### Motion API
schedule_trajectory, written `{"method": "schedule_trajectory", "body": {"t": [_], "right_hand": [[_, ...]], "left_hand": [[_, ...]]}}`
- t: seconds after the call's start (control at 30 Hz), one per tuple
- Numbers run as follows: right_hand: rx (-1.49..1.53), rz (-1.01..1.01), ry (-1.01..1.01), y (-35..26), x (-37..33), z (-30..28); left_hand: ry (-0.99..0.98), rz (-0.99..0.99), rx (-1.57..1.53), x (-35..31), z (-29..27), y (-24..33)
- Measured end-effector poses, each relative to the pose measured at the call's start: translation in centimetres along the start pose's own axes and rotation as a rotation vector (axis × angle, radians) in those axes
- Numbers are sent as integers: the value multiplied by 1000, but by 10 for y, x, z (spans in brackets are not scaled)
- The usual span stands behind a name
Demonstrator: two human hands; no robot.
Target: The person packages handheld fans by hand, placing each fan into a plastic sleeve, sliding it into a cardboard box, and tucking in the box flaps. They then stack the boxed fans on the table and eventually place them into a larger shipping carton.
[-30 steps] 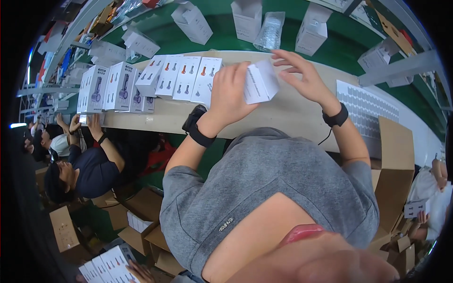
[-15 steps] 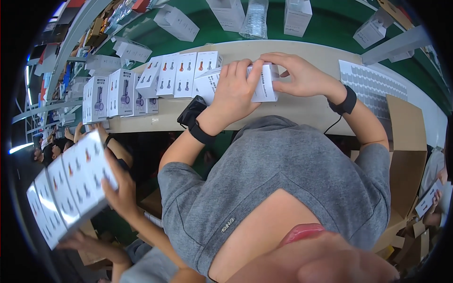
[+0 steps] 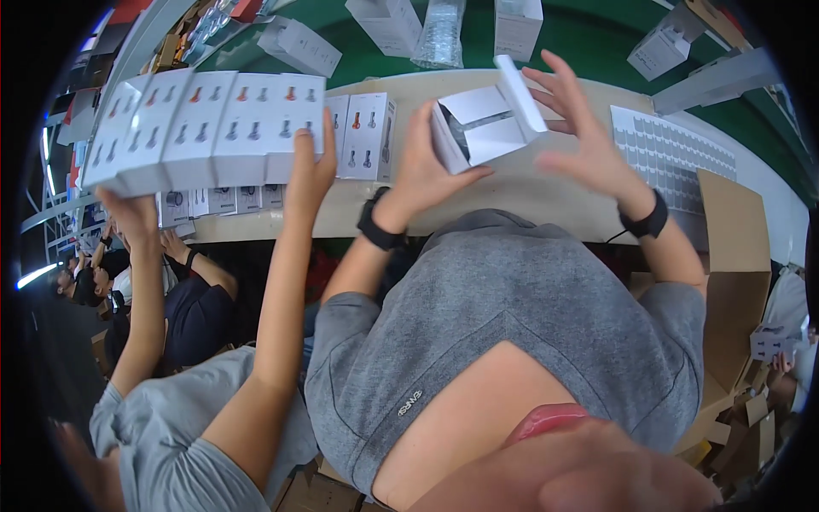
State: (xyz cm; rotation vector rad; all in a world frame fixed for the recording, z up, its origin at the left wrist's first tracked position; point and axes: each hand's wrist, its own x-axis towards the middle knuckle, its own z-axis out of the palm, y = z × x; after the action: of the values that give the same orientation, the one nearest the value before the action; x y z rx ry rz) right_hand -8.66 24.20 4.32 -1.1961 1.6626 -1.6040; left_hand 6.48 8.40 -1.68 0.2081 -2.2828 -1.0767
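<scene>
Head view: left hand holds the open box in its grip above the table; right hand, fingers spread wide, just beside its flap.

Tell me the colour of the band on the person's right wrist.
The wrist band is black, seen best in the head view, below the open right hand.

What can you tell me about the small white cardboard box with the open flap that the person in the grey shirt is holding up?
The small white cardboard box is thin, matte card, with its lid flap raised and side flaps spread, showing a pale inside and something dark tucked at its left end, too small to identify. It is tilted, held above the beige worktable. The left hand grips its lower left end; the right hand hovers with spread fingers by the raised flap, whether touching cannot be told.
</scene>
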Motion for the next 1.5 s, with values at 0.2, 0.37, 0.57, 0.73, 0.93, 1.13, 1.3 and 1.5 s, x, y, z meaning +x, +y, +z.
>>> {"method": "schedule_trajectory", "body": {"t": [0.2, 0.37, 0.57, 0.73, 0.93, 1.13, 1.3, 1.5], "right_hand": [[-186, 139, 76, 40, 12, 1], [607, 593, 246, 69, 26, -13], [-440, -301, 432, 24, 1, 0], [-938, -608, -234, 22, -9, 8], [-895, -551, -197, 50, -44, -9], [-886, -543, -109, 55, -52, 1], [-1082, -389, -204, 31, -23, 14], [-1124, -278, -363, 36, 1, 19]], "left_hand": [[9, -9, -179, -13, 40, -14], [-74, -83, 142, 8, 30, -2], [-28, -260, 34, 24, 15, -17], [-9, -282, 44, 19, 17, -18], [67, -194, 240, 16, 12, -21], [-72, 456, 376, 20, 20, 18], [-243, 310, 608, 23, 16, 5], [-404, 299, 707, 31, 4, 11]]}}
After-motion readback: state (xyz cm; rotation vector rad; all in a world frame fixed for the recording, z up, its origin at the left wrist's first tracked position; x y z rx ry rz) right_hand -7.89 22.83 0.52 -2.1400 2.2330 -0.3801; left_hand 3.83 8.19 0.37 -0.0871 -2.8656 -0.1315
